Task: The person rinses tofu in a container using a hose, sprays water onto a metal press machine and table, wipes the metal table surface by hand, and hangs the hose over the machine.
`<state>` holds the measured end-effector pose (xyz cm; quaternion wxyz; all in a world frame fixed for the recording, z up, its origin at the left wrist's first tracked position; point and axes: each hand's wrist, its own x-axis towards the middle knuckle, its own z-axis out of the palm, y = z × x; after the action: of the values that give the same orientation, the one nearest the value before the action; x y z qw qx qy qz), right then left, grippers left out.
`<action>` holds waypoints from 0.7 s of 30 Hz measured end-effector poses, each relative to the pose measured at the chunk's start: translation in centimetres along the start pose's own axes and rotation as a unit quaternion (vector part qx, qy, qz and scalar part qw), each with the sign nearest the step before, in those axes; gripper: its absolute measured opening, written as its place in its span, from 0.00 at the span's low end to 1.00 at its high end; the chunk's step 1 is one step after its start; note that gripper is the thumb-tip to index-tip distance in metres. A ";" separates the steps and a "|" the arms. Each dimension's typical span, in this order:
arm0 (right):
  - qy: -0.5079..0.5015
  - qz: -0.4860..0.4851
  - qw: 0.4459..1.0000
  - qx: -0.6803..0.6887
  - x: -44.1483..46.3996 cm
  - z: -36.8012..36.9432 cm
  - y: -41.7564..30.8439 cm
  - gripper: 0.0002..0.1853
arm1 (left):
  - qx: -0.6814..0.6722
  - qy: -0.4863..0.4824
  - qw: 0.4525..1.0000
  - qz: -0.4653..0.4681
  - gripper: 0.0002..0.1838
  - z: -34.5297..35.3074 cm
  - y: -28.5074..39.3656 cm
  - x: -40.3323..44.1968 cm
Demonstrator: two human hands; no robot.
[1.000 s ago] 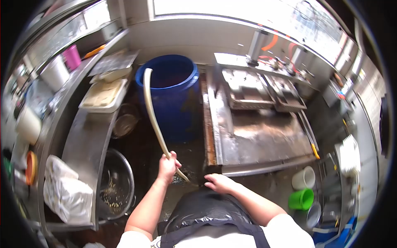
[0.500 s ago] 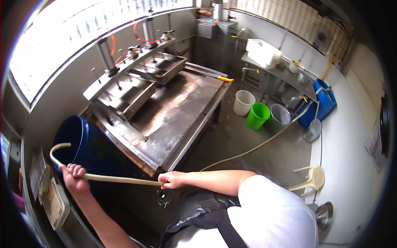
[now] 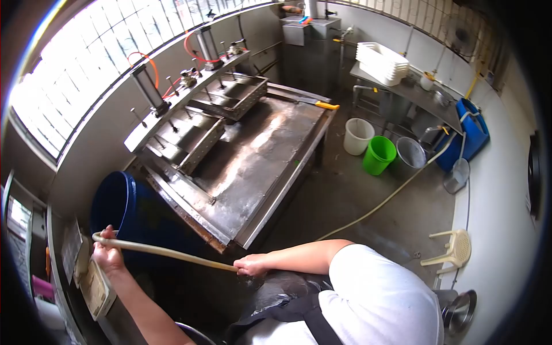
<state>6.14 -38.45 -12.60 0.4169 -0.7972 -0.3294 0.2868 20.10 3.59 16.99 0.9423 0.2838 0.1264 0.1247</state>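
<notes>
A pale yellow hose stretches between my two hands. My left hand is closed around it near its bent end, beside the rim of a blue barrel. My right hand grips the hose further along, in front of my dark apron. Below that hand the hose is hidden by my arm. Another stretch of hose runs over the wet floor toward the sink stand.
Ahead stands a metal press table with a yellow-handled knife on its edge. White, green and clear buckets stand at the back. A plastic stool lies tipped at right.
The curved hose end has dropped and turned back by my left hand, which sits closer to its tip. The whole view has shifted slightly.
</notes>
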 end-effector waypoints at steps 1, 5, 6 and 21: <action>0.019 -0.009 1.000 0.006 -0.5 -0.8 -0.2 0.18 | 0.095 0.086 0.990 0.056 0.37 4.0 -2.9 -3.9; 0.122 -0.015 0.992 -0.020 0.4 -5.3 -2.0 0.18 | 0.239 0.015 0.971 -0.022 0.25 -3.6 -8.5 -5.3; 0.147 -0.031 0.988 -0.029 1.1 -6.7 -2.9 0.18 | 0.255 0.012 0.966 -0.033 0.15 -3.6 -12.1 -8.2; 0.169 -0.127 0.975 -0.070 3.1 -14.4 -8.7 0.16 | 0.589 -0.109 0.746 -0.291 0.23 -4.2 -37.5 -19.0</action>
<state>16.11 -39.15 1.29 0.4428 -0.8129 -0.3720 0.0693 7.14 -30.42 -4.51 0.5855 0.7436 0.1479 -0.2870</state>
